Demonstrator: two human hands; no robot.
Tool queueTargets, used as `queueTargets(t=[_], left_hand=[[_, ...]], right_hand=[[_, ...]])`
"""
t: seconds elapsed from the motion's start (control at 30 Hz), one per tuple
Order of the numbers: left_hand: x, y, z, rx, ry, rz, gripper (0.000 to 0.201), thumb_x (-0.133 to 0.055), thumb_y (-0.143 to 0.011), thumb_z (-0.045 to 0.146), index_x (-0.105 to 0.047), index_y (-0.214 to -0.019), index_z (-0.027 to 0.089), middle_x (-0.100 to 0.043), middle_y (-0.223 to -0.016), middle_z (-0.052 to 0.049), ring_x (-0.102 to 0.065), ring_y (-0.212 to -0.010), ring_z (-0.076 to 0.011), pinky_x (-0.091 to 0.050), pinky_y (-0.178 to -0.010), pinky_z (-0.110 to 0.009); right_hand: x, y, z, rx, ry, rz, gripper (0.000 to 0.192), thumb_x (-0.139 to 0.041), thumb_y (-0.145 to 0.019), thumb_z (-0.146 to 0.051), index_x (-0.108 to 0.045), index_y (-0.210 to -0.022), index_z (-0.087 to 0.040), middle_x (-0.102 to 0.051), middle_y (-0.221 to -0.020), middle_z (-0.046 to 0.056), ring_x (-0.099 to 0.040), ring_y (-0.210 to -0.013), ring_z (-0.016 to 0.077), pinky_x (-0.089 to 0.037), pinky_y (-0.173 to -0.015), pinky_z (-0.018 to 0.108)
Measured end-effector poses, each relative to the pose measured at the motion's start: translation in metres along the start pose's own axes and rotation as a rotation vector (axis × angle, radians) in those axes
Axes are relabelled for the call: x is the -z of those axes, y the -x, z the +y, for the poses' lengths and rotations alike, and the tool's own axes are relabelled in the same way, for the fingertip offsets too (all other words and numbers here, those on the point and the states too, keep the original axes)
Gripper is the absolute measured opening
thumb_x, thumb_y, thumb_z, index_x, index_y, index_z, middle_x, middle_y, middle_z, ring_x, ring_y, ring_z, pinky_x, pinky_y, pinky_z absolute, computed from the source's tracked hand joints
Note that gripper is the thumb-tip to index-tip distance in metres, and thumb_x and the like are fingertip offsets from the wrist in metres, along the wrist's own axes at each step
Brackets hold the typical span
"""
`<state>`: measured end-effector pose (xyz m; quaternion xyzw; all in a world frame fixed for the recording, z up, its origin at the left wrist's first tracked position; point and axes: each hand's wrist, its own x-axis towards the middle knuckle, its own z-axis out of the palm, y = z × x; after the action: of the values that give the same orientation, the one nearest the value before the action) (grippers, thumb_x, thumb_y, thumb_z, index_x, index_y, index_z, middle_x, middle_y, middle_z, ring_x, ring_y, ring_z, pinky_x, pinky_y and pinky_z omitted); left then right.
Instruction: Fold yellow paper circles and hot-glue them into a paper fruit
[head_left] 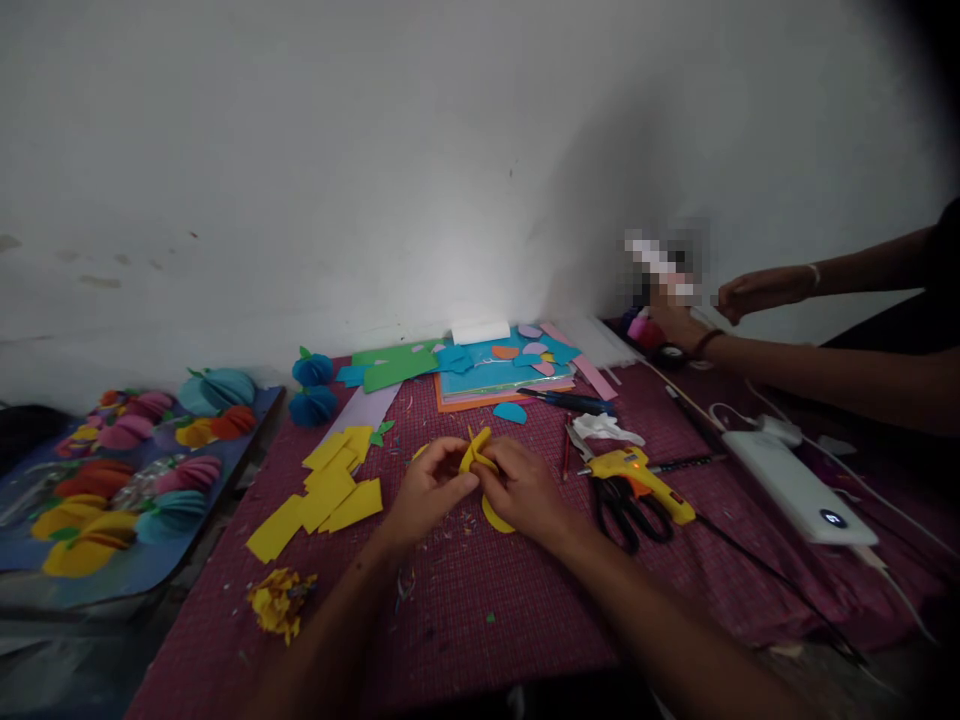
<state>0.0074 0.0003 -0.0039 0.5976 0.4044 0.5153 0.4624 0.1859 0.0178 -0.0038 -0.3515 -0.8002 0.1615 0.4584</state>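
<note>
Both my hands meet over the middle of the cloth-covered table, closed on folded yellow paper pieces (478,452). My left hand (431,488) pinches the paper from the left, thumb against it. From the right, my right hand (529,490) grips the same paper between thumb and fingers. Another rounded yellow paper piece (497,517) shows below my right hand. Left of my hands lie several yellow paper rectangles (330,490) and a small green paper leaf (382,433). A yellow glue gun (637,478) rests to the right, on black-handled scissors (626,515).
A blue board (172,560) at the left bears several paper fruits. Blue paper balls (313,404), coloured sheets (480,385) and a cutter (566,401) lie toward the wall. A white power bank (799,490) with cables is at right. Another person's arms (817,360) reach in from the right.
</note>
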Motion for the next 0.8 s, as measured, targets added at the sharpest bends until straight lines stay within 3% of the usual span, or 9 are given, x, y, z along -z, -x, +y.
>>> queueTargets(t=[0.13, 0.23, 0.37, 0.43, 0.5, 0.6, 0.7, 0.8], left_hand=[[0.0, -0.002, -0.005, 0.027, -0.077, 0.086, 0.019, -0.07, -0.086, 0.034, -0.069, -0.095, 0.018, -0.069, -0.089, -0.002, -0.062, -0.082, -0.0155, -0.048, -0.077, -0.025], [0.002, -0.004, -0.005, 0.059, -0.086, 0.176, 0.018, -0.069, -0.086, 0.035, -0.07, -0.088, 0.017, -0.068, -0.081, 0.0, -0.059, -0.074, -0.0138, -0.047, -0.07, -0.023], [0.004, -0.004, -0.003, 0.07, -0.07, 0.18, 0.018, -0.067, -0.087, 0.035, -0.07, -0.086, 0.017, -0.069, -0.079, -0.001, -0.06, -0.073, -0.0143, -0.048, -0.071, -0.024], [0.005, -0.004, -0.004, 0.053, -0.083, 0.169, 0.018, -0.066, -0.088, 0.034, -0.07, -0.085, 0.017, -0.069, -0.079, -0.001, -0.06, -0.073, -0.0144, -0.047, -0.071, -0.024], [0.006, -0.004, -0.005, 0.032, -0.106, 0.158, 0.017, -0.066, -0.088, 0.032, -0.069, -0.083, 0.016, -0.068, -0.078, -0.001, -0.059, -0.073, -0.0142, -0.047, -0.071, -0.024], [0.007, -0.004, -0.006, 0.014, -0.115, 0.143, 0.017, -0.066, -0.087, 0.032, -0.07, -0.084, 0.016, -0.068, -0.08, -0.001, -0.059, -0.075, -0.0144, -0.046, -0.071, -0.024], [0.006, -0.004, -0.007, 0.025, -0.088, 0.15, 0.018, -0.068, -0.086, 0.033, -0.071, -0.084, 0.016, -0.068, -0.081, -0.001, -0.059, -0.075, -0.0142, -0.047, -0.071, -0.024], [0.004, -0.005, -0.007, 0.068, -0.016, 0.141, 0.021, -0.073, -0.083, 0.035, -0.071, -0.093, 0.016, -0.07, -0.086, -0.001, -0.061, -0.077, -0.0146, -0.049, -0.073, -0.025]], right_hand=[[0.006, 0.0, -0.006, 0.046, -0.083, -0.015, 0.003, -0.06, -0.087, -0.02, -0.059, -0.089, -0.022, -0.065, -0.092, 0.006, -0.06, -0.087, 0.0197, -0.048, -0.079, 0.032], [0.011, 0.0, -0.009, 0.034, -0.141, -0.013, 0.002, -0.06, -0.088, -0.024, -0.059, -0.089, -0.022, -0.064, -0.09, 0.005, -0.06, -0.085, 0.0194, -0.048, -0.079, 0.033], [0.012, -0.002, -0.004, -0.097, -0.108, 0.161, 0.006, -0.059, -0.09, -0.024, -0.059, -0.095, -0.021, -0.061, -0.089, 0.005, -0.057, -0.083, 0.0191, -0.047, -0.077, 0.033], [0.01, -0.004, 0.001, -0.136, -0.083, 0.218, 0.022, -0.066, -0.085, -0.026, -0.058, -0.105, -0.021, -0.061, -0.097, 0.006, -0.057, -0.087, 0.0202, -0.047, -0.08, 0.034], [0.008, -0.005, 0.005, -0.14, -0.1, 0.177, 0.028, -0.068, -0.083, -0.026, -0.058, -0.109, -0.02, -0.062, -0.102, 0.007, -0.058, -0.092, 0.0208, -0.047, -0.084, 0.035], [0.005, -0.005, 0.008, -0.146, -0.123, 0.028, 0.007, -0.062, -0.089, -0.026, -0.063, -0.093, -0.02, -0.065, -0.089, 0.003, -0.059, -0.083, 0.018, -0.046, -0.076, 0.031], [0.002, -0.003, 0.008, -0.167, -0.114, -0.046, 0.018, -0.055, -0.094, -0.027, -0.063, -0.079, -0.02, -0.063, -0.077, 0.002, -0.058, -0.073, 0.0158, -0.042, -0.069, 0.028], [0.0, -0.001, 0.008, -0.243, -0.185, -0.043, 0.018, -0.055, -0.094, -0.029, -0.064, -0.081, -0.019, -0.063, -0.076, 0.001, -0.057, -0.07, 0.0149, -0.04, -0.065, 0.027]])
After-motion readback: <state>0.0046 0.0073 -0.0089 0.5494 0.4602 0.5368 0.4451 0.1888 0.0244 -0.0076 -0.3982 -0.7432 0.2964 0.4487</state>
